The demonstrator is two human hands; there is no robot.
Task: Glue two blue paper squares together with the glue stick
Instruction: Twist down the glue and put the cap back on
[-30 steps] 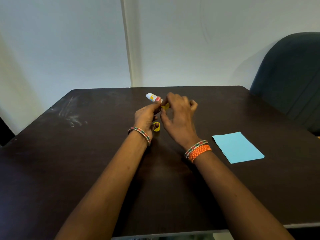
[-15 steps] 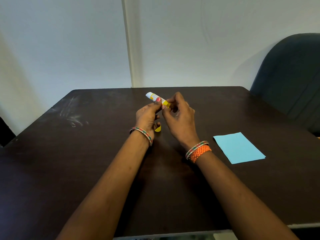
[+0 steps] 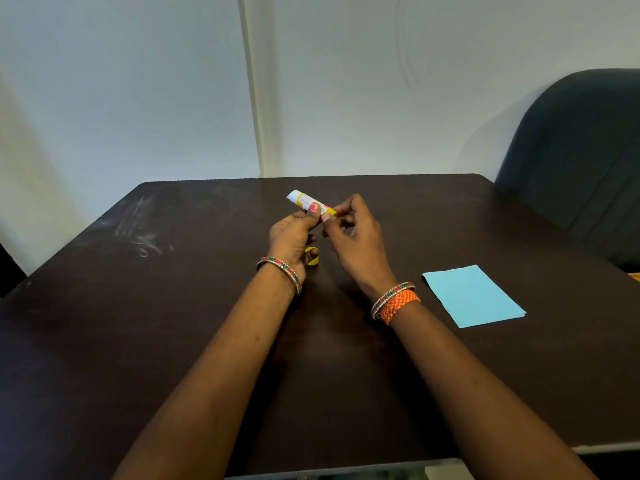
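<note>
Head view: left hand (image 3: 292, 233) and right hand (image 3: 356, 237) fingers pinch glue stick (image 3: 310, 203), long axis pointing far-left

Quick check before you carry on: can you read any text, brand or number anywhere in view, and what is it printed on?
Nothing legible.
Glue stick: fine print on its white and yellow label, too small and blurred to read.
Blue paper: blank.
Yellow cap on the table: no marking visible.
</note>
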